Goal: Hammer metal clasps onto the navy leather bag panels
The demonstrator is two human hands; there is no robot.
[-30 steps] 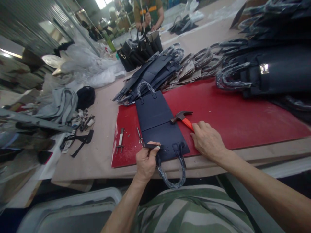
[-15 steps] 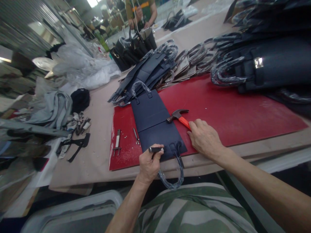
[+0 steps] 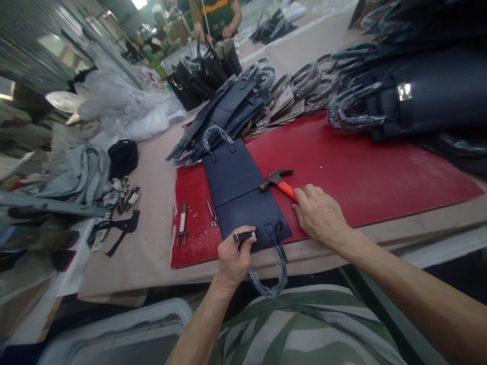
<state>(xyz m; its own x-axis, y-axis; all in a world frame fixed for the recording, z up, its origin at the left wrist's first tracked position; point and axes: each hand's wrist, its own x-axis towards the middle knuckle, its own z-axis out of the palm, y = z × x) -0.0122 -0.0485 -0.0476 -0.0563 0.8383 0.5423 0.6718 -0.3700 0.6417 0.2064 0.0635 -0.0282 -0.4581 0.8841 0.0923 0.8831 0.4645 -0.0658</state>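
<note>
A dark navy bag panel (image 3: 236, 171) with plastic-wrapped handles lies flat on the red mat (image 3: 323, 187). My left hand (image 3: 235, 259) pinches a short dark rod-shaped tool, like a punch (image 3: 243, 236), over the near end of the panel; its tip is hidden by the fingers. Below that hand, a wrapped handle (image 3: 272, 291) hangs past the table's edge. My right hand (image 3: 321, 215) is closed round the orange grip of a claw hammer (image 3: 279, 180), whose head is over the panel's right edge.
Left of the panel lie a pronged tool (image 3: 183, 223) and a thin metal tool (image 3: 211, 213). Navy panels (image 3: 228, 106) are piled behind, with larger bag pieces (image 3: 437, 96) at right. Across the table another person (image 3: 218, 23) stands near black bags (image 3: 205, 71).
The view has shifted slightly. My hands keep the hammer and the punch in nearly the same places. The other person's hands have moved a little.
</note>
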